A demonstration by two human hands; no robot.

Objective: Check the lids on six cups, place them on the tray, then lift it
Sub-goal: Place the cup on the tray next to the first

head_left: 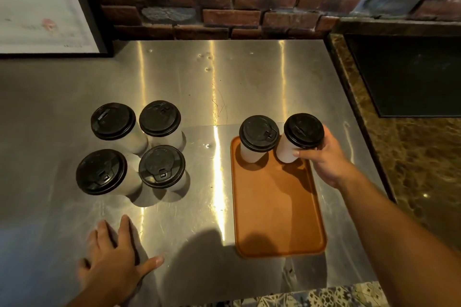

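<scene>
Right hand (pixel 324 157) gripping cup (pixel 287 151) on tray (pixel 277 207), second cup (pixel 259 133) just beside

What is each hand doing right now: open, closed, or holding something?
Left hand: open, fingers spread, resting flat on the steel counter.
Right hand: holding a lidded cup at the tray's far right corner.

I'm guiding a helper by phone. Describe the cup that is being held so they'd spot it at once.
Find the orange tray on the right of the steel counter. Two white, black-lidded cups are at its far end; yours is the right-hand cup. Unlike its neighbour and the four cups grouped off to the left, the right hand grips it.
</scene>
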